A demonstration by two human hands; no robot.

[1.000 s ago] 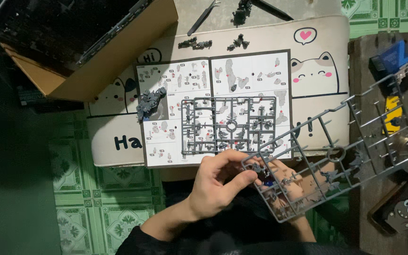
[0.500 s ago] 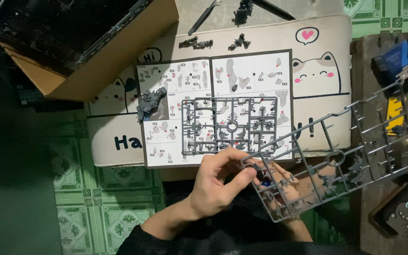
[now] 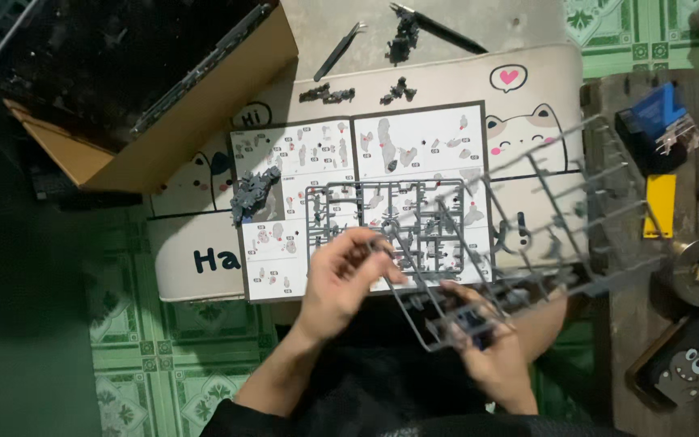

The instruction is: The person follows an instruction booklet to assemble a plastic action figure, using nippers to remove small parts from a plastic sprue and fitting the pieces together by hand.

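My left hand (image 3: 348,271) has come up off the edge of the grey parts frame (image 3: 527,235) since half a second ago; its fingers now curl inward with the thumb close to them, and whether a small grey piece sits in that pinch I cannot tell, as it is blurred. My right hand (image 3: 491,348) is lower than before and grips the near corner of that frame from beneath, fingers closed on its bars. The frame itself has swung: it tilts up and away to my right more steeply than a moment back, its far end over the dark table (image 3: 657,243). A second grey parts frame (image 3: 382,214) lies flat, unmoved, on the open instruction sheet (image 3: 366,154), which rests on the cream cat-print cushion (image 3: 527,89). A small assembled grey piece (image 3: 254,193) sits on the sheet's left page. The cardboard box (image 3: 163,137) stays at the upper left, tweezers (image 3: 338,50) beyond the cushion.
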